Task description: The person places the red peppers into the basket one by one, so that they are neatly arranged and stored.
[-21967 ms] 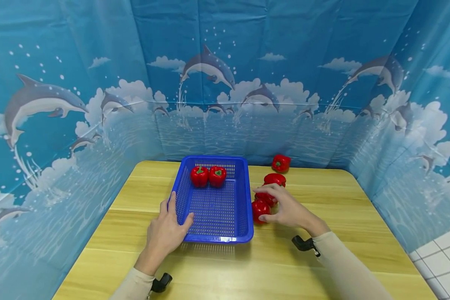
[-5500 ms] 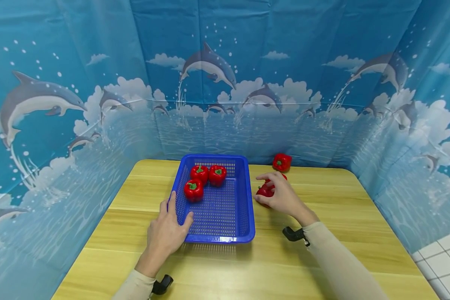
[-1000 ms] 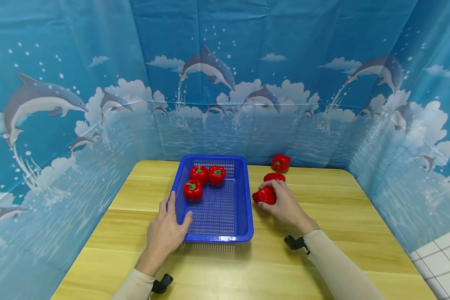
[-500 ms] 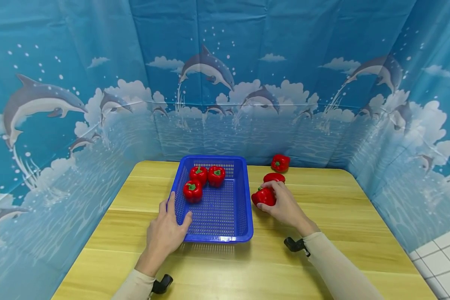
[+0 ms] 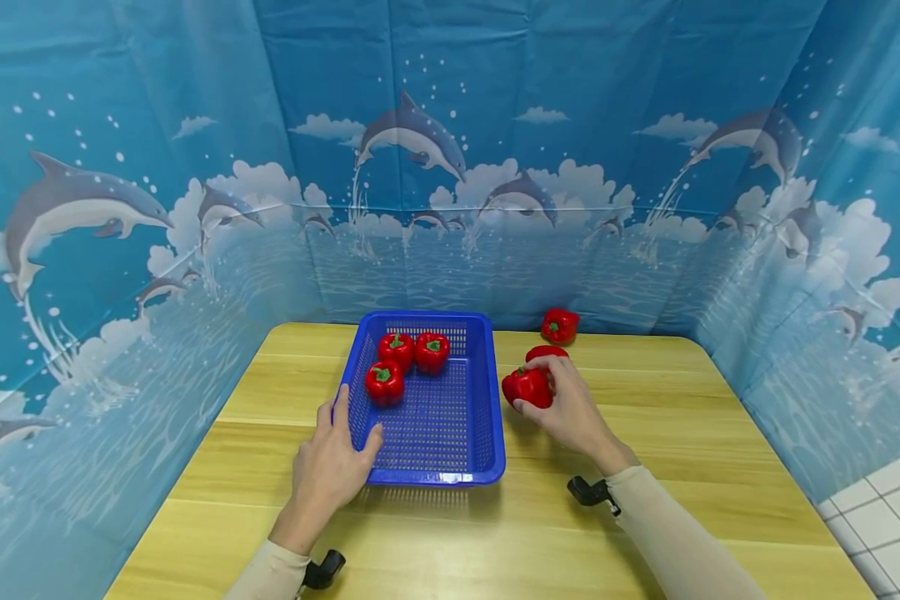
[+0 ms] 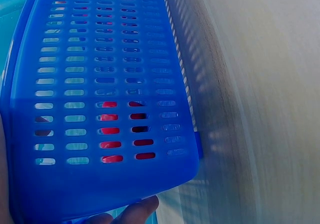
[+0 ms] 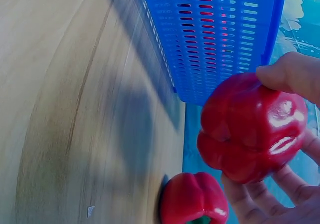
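My right hand (image 5: 573,417) holds a red bell pepper (image 5: 525,388) between thumb and fingers, just right of the blue plastic basket (image 5: 450,479). In the right wrist view this pepper (image 7: 250,129) is raised off the table, its shadow falling on the wood. My left hand (image 5: 330,467) grips the basket's left rim near the front corner, thumb over the inside and fingers along the outer wall. Inside the basket sit three red bell peppers, two at the back (image 5: 396,351) and one in front of them on the left (image 5: 385,384).
Another red pepper (image 5: 546,352) lies just beyond my right hand, partly hidden by it. One more pepper (image 5: 559,326) rests at the table's back edge. A blue dolphin-print curtain (image 5: 450,267) hangs around the back and sides of the wooden table (image 5: 645,400).
Since 22 seconds ago, a third pepper has come into the basket. My right hand has closed around another pepper and raised it slightly leftward. My left hand has stayed at the rim.
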